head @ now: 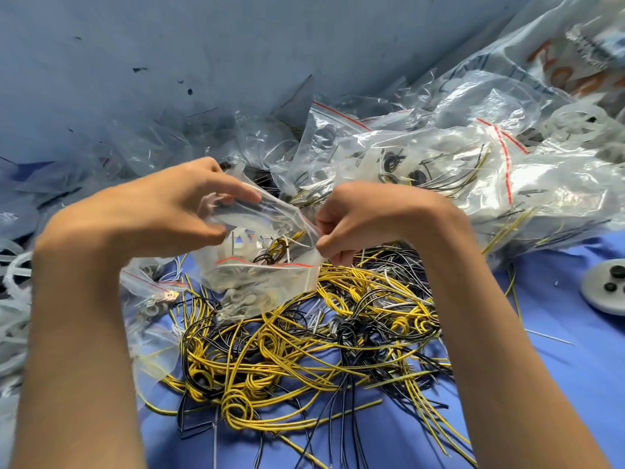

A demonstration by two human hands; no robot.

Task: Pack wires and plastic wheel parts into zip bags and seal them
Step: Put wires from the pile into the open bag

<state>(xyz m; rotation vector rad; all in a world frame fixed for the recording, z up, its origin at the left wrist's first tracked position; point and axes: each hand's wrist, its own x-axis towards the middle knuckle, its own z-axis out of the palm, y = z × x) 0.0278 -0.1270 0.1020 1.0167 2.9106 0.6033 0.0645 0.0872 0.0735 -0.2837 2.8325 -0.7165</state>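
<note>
Blue cloth (558,384) covers the work surface, backed by a scuffed blue wall (169,62). Landmark: the loose pile of yellow, black and white wires (321,350) at centre.

- Zip bag (257,279): clear, red-lined, held just above the pile's far edge. A white plastic wheel part (243,243) and coiled wires show through it. Whether the seal is closed cannot be told.
- Left hand (162,211): above the pile's far-left side, thumb and fingers pinching the bag's left end.
- Right hand (368,218): above the pile's far-right side, fingers curled tight, pinching the bag's right end.
- Filled bags (439,170): heaped beyond and to the right of the pile.
- Small bag of rings (155,296): lying just left of the pile.
- Grey disc (605,289): well right of the pile, with black pieces on it.
- Loose white wheel parts (13,265): far left of the pile.
</note>
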